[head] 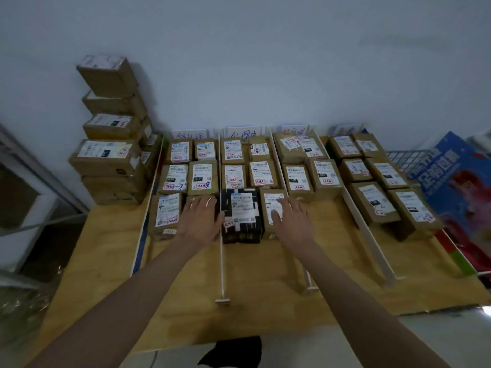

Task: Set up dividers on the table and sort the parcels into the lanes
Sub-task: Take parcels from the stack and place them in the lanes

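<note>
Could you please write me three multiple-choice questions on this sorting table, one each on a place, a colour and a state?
1. Where does the tall stack of parcels stand?
A. At the far left of the table
B. In the rightmost lane
C. On the floor

2. What colour is the parcel between the hands?
A. Red
B. Black
C. Green

3. How is the left hand?
A. Pinching a divider
B. Raised in the air
C. Flat on a brown parcel, fingers straight

Answers: 1 A, the stack rises against the wall at the far left. 2 B, the black parcel lies just left of the right hand. 3 C, the palm lies open on the box top.
</note>
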The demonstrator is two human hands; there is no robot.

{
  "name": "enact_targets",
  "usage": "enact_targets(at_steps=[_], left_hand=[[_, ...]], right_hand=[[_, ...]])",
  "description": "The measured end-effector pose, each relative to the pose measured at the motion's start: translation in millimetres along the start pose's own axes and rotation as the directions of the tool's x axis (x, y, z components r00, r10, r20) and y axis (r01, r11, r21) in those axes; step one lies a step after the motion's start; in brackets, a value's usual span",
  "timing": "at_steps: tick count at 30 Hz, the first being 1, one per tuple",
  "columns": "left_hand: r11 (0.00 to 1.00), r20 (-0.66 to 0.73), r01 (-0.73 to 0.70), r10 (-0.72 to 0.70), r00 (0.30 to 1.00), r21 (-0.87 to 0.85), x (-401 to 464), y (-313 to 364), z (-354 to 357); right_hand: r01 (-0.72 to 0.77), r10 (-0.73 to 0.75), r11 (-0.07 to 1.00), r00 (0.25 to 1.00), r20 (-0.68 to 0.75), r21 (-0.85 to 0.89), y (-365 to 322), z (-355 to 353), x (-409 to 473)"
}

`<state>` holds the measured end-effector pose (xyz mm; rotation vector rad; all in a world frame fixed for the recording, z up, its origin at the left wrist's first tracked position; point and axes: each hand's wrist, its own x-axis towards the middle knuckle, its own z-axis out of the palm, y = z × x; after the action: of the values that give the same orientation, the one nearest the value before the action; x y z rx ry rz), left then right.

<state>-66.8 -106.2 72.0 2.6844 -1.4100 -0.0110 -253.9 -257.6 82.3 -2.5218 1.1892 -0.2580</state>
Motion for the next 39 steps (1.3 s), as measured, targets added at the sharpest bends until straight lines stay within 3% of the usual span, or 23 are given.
enact_targets(at_steps=[9,20,29,39], left_hand=[[0.991,-0.040,0.115,-0.113,0.993,0.064,-85.3,-63.5,-31.7],[0.957,-0.080,0.272,-0.265,0.961,0.104,-117.6,-160.4,-52.1],[0.951,-0.057,0.301,-0.297,0.953,0.076,-89.4,-281.1,-55.1],[0.975,-0.006,0.217,-0.217,0.976,0.039,-3.0,-403.1,-61.5]], right_hand=[[0.135,-0.135,0.989,0.991,0.009,-0.054,-70.6,9.2,-54.8],[0.240,-0.237,0.971,0.968,0.075,-0.021,-169.6,45.5,-46.8],[0.242,-0.243,0.970,0.964,0.111,0.016,-280.7,96.5,-1.6],[0.118,-0.121,0.992,0.990,0.070,0.042,-378.4,137.3,66.4]])
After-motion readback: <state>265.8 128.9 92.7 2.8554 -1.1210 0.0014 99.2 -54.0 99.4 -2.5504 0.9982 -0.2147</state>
